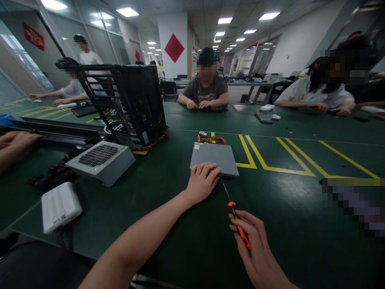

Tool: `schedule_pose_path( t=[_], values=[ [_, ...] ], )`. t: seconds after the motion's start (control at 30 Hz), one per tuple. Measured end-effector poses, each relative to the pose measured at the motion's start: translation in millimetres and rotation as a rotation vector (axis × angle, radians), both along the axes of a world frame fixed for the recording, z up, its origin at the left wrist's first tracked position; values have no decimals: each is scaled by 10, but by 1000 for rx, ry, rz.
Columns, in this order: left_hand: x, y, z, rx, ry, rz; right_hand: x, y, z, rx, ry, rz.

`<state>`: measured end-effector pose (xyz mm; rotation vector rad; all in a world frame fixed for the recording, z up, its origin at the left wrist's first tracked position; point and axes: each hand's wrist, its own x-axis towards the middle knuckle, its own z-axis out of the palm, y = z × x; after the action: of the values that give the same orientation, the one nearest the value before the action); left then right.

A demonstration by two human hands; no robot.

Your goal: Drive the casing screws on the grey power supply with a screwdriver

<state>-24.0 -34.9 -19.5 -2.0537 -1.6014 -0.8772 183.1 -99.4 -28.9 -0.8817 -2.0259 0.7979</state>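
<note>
A grey computer power supply (pixel 214 154) lies on the green table, with a bundle of coloured wires (pixel 212 138) at its far side. My left hand (pixel 203 180) grips the near edge of that power supply, fingers bent over its top. In my right hand (pixel 254 241) is an orange and black screwdriver (pixel 240 229), held by its handle between thumb and fingers. Its thin shaft points up and away, and the tip reaches the front side of the power supply near my left fingertips. Whether the tip sits in a screw I cannot tell.
A second power supply (pixel 100 162) with a round grille lies left, before a black computer case (pixel 129 104). A white box-shaped device (pixel 61 206) with a cable is nearer. Another person's hands (pixel 21 138) enter at the left edge. Several people sit around the table.
</note>
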Motion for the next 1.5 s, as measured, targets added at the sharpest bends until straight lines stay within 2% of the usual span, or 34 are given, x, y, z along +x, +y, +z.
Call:
schedule_pose_path(
  t=[0.1,0.27,0.43,0.53,0.63,0.8,0.97,1.2,1.4,1.5],
  values=[
    [2,1,-3,-2,2,9,84,120,-8,577,-337,90],
    [5,-19,10,-15,-1,14,84,215,187,816,-473,181],
    [-9,-44,26,-25,2,-1,-18,137,267,802,-575,235],
    [-11,-48,25,-24,-6,-3,-27,160,256,894,-607,342],
    [-2,-57,30,-25,-20,14,-52,217,273,975,-522,400],
    [5,-73,60,-32,-23,27,-89,279,252,1009,-394,408],
    [-10,-54,42,-27,-17,16,-11,302,203,953,-392,408],
    [-7,-23,3,0,-26,2,-14,319,194,833,-251,430],
    [-5,-23,4,-2,-11,-1,49,347,216,780,-398,480],
    [1,-18,-1,-1,-8,0,40,338,225,783,-378,470]
  ],
)
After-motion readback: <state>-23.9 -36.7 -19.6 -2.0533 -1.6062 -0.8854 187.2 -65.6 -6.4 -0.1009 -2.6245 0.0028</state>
